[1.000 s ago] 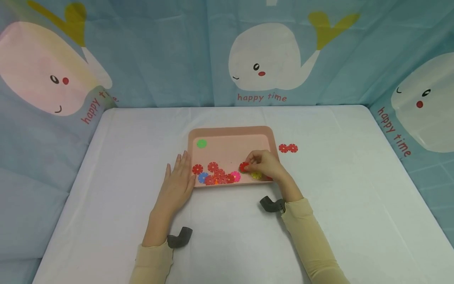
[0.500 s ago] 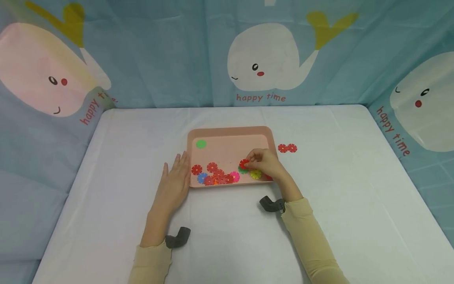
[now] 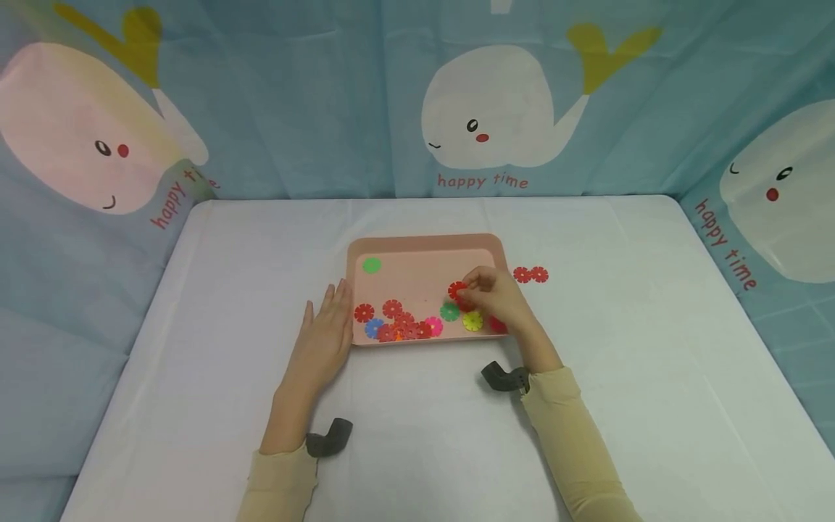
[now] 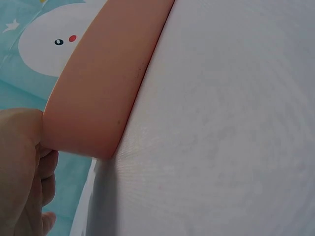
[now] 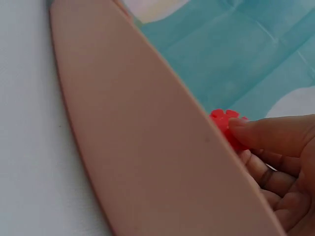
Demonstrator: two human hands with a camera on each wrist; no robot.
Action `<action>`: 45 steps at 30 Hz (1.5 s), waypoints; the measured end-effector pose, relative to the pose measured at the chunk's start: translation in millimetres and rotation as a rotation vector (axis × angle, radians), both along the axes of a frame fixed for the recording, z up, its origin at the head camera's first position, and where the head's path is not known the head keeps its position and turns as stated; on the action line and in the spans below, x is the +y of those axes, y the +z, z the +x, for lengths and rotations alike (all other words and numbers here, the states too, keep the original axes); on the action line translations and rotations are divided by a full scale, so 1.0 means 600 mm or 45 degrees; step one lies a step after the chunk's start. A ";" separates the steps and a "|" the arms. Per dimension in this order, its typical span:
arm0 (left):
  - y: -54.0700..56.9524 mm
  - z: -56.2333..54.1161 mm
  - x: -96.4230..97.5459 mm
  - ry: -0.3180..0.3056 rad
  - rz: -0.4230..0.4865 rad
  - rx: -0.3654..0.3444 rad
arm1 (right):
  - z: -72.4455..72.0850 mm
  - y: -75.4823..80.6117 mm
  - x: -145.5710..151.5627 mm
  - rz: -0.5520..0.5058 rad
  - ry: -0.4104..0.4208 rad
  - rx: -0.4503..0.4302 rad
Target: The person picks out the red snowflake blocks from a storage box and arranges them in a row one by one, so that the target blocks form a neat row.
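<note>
R hand (image 3: 501, 296) pinches red snowflake disc (image 3: 454, 288), now clear of green disc (image 3: 449, 312) mid-frame, so pick looks done; L hand (image 3: 321, 344) straight-fingered vs. tray (image 3: 424, 243).

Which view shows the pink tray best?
The head view: it looks down into the pink tray, showing its floor and notched discs, though the right hand hides part. The wrist views show only outer wall and rim, with a corner by the left hand in the left one.
</note>
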State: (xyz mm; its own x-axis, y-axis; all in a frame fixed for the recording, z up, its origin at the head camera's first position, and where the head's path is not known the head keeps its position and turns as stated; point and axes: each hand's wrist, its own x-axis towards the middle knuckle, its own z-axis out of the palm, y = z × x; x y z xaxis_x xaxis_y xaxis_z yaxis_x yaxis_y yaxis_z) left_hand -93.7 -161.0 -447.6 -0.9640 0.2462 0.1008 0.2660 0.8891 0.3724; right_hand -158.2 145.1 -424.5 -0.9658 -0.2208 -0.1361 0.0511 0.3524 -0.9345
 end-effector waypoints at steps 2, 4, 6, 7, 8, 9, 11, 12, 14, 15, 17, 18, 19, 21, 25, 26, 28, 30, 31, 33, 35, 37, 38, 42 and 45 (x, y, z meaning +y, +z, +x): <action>0.000 0.000 0.000 0.001 -0.003 -0.001 | -0.001 -0.002 0.004 0.009 -0.037 0.032; 0.000 0.000 0.000 -0.002 -0.006 0.004 | -0.002 -0.003 0.008 0.002 -0.067 0.066; 0.000 0.000 0.000 -0.005 -0.005 0.008 | 0.002 0.007 0.008 0.001 -0.095 0.081; 0.000 0.000 0.000 -0.007 -0.003 0.010 | 0.003 0.008 0.010 -0.012 -0.100 0.084; -0.001 0.000 0.000 -0.008 -0.002 0.011 | 0.004 0.013 0.010 -0.032 -0.104 0.084; -0.001 0.000 0.000 -0.008 0.000 0.011 | 0.008 0.021 0.010 -0.051 -0.108 0.077; 0.000 0.001 0.001 -0.008 0.006 0.009 | 0.014 0.036 0.010 -0.079 -0.123 0.073; 0.000 0.001 0.001 -0.007 0.007 0.009 | 0.016 0.041 0.010 -0.101 -0.127 0.077; 0.000 0.002 0.001 -0.005 0.011 0.004 | 0.017 0.042 0.013 -0.132 -0.141 0.097; 0.001 0.002 0.001 -0.004 0.012 0.002 | 0.016 0.041 0.015 -0.143 -0.151 0.102; 0.001 0.002 0.001 -0.002 0.014 -0.003 | 0.011 0.031 0.021 -0.175 -0.165 0.119; 0.001 0.002 0.001 -0.002 0.014 -0.003 | 0.009 0.025 0.025 -0.190 -0.176 0.122; 0.002 0.002 0.002 -0.002 0.015 -0.005 | 0.006 0.020 0.029 -0.212 -0.187 0.126; 0.001 0.002 0.001 -0.002 0.014 -0.003 | 0.002 0.011 0.037 -0.253 -0.211 0.137; 0.001 0.003 0.001 -0.004 0.014 0.001 | -0.002 0.003 0.050 -0.319 -0.253 0.179; 0.000 0.003 0.001 -0.004 0.014 0.002 | -0.003 0.001 0.053 -0.329 -0.264 0.185; 0.000 0.003 0.000 -0.003 0.018 0.002 | -0.005 0.000 0.058 -0.337 -0.286 0.191; 0.000 0.003 0.000 -0.002 0.020 0.003 | -0.007 -0.001 0.064 -0.344 -0.304 0.194; 0.000 0.003 0.000 -0.001 0.020 0.004 | -0.008 -0.001 0.066 -0.344 -0.312 0.197; 0.000 0.003 0.000 0.000 0.019 0.004 | -0.009 -0.002 0.072 -0.352 -0.330 0.196; 0.001 0.003 0.000 0.001 0.015 0.004 | -0.010 -0.004 0.078 -0.363 -0.344 0.195; 0.001 0.003 0.000 0.002 0.013 0.005 | -0.011 -0.006 0.084 -0.382 -0.355 0.190; 0.001 0.003 0.001 0.002 0.012 0.006 | -0.011 -0.007 0.087 -0.392 -0.362 0.188; 0.002 0.003 0.001 0.003 0.013 0.011 | -0.014 -0.011 0.098 -0.406 -0.377 0.175; 0.002 0.003 0.000 0.001 0.012 0.019 | -0.016 -0.012 0.106 -0.442 -0.385 0.166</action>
